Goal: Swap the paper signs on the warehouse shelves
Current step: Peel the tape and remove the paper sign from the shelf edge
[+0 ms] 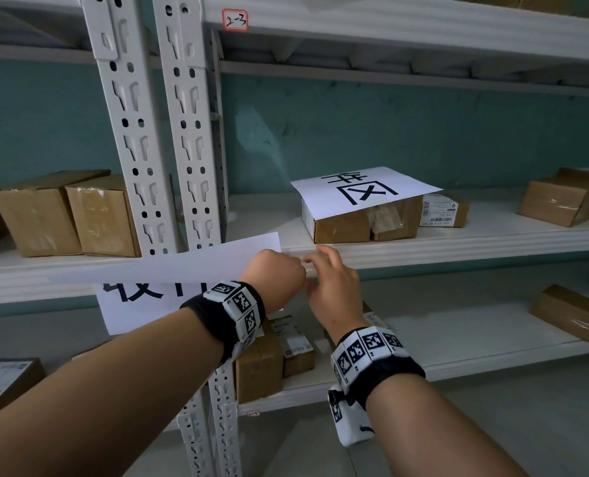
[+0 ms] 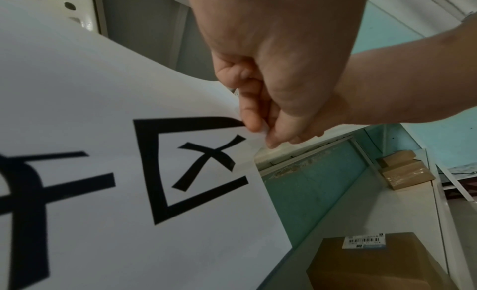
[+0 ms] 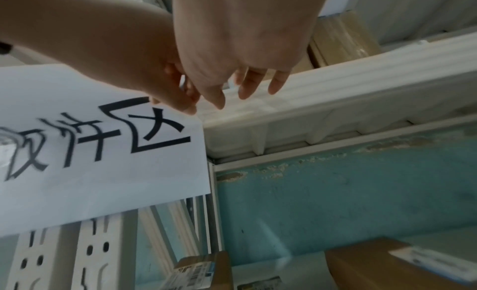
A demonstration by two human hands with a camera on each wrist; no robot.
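- Left hand (image 1: 275, 274) pinching the upper right corner of the hanging paper sign (image 1: 141, 304), thumb and fingers (image 2: 251, 115) curled onto the sheet's edge, with a bit of clear tape (image 2: 260, 131) at the pinch.
- From the pinch, white sheet with bold black characters running left and down across the front lip of the shelf beam (image 1: 458, 249); top portion bowed outward, printed face partly hidden in the head view.
- In the left wrist view, boxed cross character (image 2: 196, 168) just below and left of the pinch.
- Right hand (image 1: 332, 282) just right of the pinch, fingers (image 3: 251, 86) spread and loose, holding nothing, tips near the beam's lip.
- Above and right of the pinch, second paper sign (image 1: 365, 189) lying print-up on a cardboard box (image 1: 358, 223), overhanging its edges.
- Left of the pinch, perforated steel upright (image 1: 183, 132); beyond it, cardboard cartons (image 1: 62, 211) on the shelf.
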